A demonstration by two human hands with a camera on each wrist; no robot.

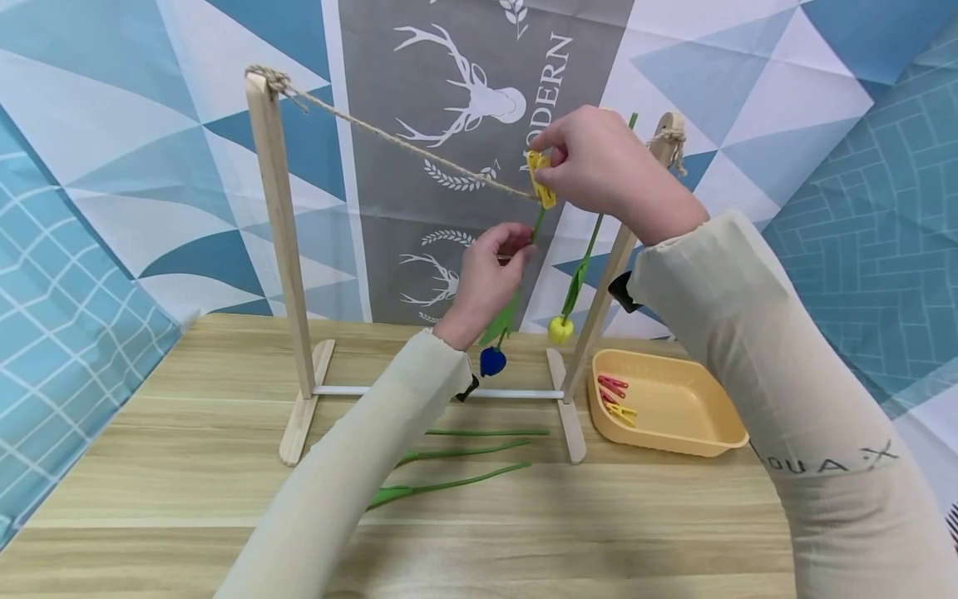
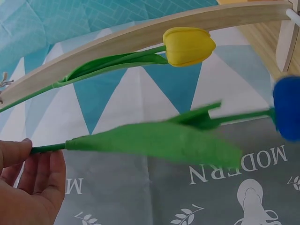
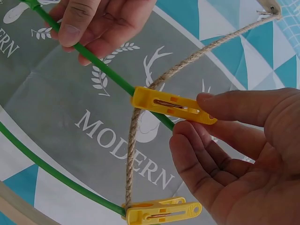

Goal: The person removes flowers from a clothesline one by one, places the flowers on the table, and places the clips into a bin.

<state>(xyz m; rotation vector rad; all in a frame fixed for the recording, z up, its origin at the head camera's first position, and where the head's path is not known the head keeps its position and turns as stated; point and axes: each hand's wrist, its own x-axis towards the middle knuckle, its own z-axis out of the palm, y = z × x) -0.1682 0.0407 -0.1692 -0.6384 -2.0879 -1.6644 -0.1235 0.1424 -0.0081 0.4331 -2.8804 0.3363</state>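
Left of centre, a wide gap opens beneath the rope [image 1: 419, 150], between the left post [image 1: 279, 225] and my left hand [image 1: 490, 279]. Right of centre, below my right hand [image 1: 599, 162], the hanging yellow tulip [image 1: 560, 330] and right post [image 1: 591, 343] stand in the way.

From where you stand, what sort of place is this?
Probably a small indoor area staged for tabletop work, though I can't be certain: there's a wood-grain tabletop, a deer-print backdrop and a wooden frame strung with twine.
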